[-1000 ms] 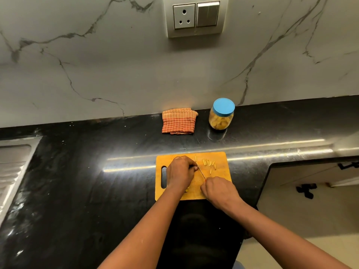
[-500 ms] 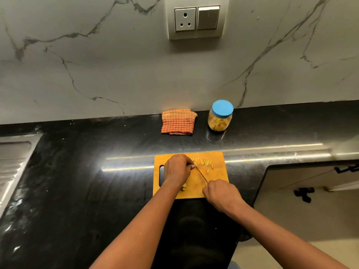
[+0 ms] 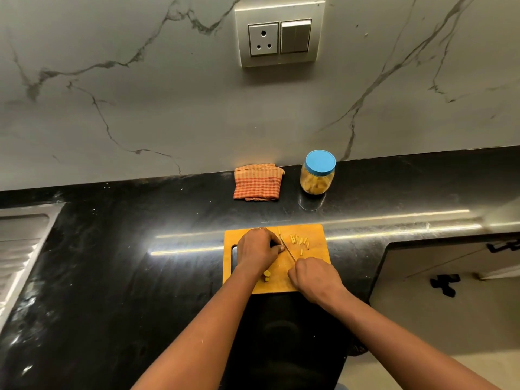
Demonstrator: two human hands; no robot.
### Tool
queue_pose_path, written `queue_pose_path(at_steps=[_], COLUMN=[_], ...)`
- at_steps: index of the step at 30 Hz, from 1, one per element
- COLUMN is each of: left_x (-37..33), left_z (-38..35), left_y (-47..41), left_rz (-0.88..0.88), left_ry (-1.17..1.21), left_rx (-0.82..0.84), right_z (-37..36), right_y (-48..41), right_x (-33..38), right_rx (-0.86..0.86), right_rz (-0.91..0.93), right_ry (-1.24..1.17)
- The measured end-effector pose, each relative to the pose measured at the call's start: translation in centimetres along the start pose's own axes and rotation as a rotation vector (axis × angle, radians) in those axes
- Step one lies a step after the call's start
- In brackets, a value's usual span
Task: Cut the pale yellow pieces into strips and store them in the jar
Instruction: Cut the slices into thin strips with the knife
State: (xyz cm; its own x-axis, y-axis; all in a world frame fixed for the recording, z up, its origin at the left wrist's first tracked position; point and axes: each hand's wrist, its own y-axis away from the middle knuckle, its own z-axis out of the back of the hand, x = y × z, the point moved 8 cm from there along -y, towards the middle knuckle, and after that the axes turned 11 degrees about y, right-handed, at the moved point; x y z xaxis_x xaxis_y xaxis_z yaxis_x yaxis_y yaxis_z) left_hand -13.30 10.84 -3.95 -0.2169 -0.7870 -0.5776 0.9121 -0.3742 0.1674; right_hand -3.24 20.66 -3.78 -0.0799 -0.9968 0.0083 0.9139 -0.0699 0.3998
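Observation:
An orange cutting board [image 3: 315, 266] lies on the black counter. My left hand [image 3: 257, 250] is curled over a pale yellow piece on the board, which its fingers hide. My right hand [image 3: 313, 278] grips a knife [image 3: 287, 250] whose thin blade runs up beside my left fingertips. Several cut pale yellow strips [image 3: 299, 240] lie on the board's far right part. Another pale yellow piece [image 3: 266, 276] sits by my left wrist. The jar [image 3: 317, 175], with a blue lid on and yellow pieces inside, stands behind the board near the wall.
A folded orange checked cloth [image 3: 257, 182] lies left of the jar by the wall. A steel sink drainer [image 3: 19, 243] is at the far left. The counter edge drops to a floor and cabinet [image 3: 439, 280] on the right.
The view has shifted slightly. Both hands stay in nearly the same place on the board, with the knife blade still beside my left fingertips.

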Motion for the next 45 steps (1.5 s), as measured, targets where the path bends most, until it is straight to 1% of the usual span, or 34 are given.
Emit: queue_pose_path(at_steps=[3,10,13,22,26,29,31,34,36,39,43,45], left_x=[-0.2,-0.7,-1.0,-1.5,-2.0,-2.0,-1.5,-0.6,0.7,3.1,6.6,8.0], left_z=[0.0,0.0,0.1,-0.1,-0.2,-0.4,-0.1,1.7,3.4,5.2,6.4,6.3], left_y=[-0.1,-0.2,-0.4,-0.6,-0.9,-1.1,-1.2,-1.5,-1.4,-0.7,1.2,2.2], left_rz=[-0.007,-0.011,-0.015,-0.045,-0.071,-0.082,-0.071,-0.059,-0.025,0.046,0.176,0.25], left_ry=[-0.01,-0.039,-0.045,-0.033,-0.028,0.025,0.118,0.234,0.264,0.275,0.265,0.263], left_rx=[-0.014,-0.02,-0.026,0.005,0.059,0.143,0.189,0.17,0.135,0.139,0.096,0.11], right_z=[-0.1,-0.5,-0.4,-0.3,0.0,-0.3,-0.5,-0.5,-0.5,-0.7,-0.7,-0.5], right_y=[0.6,0.5,0.6,1.0,1.3,1.2,1.2,1.2,1.2,1.1,1.0,1.1], right_x=[-0.1,-1.0,-1.0,-0.9,-0.7,-0.9,-1.2,-1.1,-1.0,-1.0,-0.7,-0.5], right_rx=[-0.009,-0.015,-0.025,-0.03,-0.034,-0.022,-0.016,-0.02,-0.022,-0.028,-0.037,-0.044], right_rz=[0.038,-0.051,-0.052,-0.032,-0.009,-0.031,-0.063,-0.063,-0.053,-0.089,-0.106,-0.103], right_ry=[0.032,-0.061,-0.067,-0.059,-0.039,-0.054,-0.086,-0.088,-0.065,-0.099,-0.125,-0.129])
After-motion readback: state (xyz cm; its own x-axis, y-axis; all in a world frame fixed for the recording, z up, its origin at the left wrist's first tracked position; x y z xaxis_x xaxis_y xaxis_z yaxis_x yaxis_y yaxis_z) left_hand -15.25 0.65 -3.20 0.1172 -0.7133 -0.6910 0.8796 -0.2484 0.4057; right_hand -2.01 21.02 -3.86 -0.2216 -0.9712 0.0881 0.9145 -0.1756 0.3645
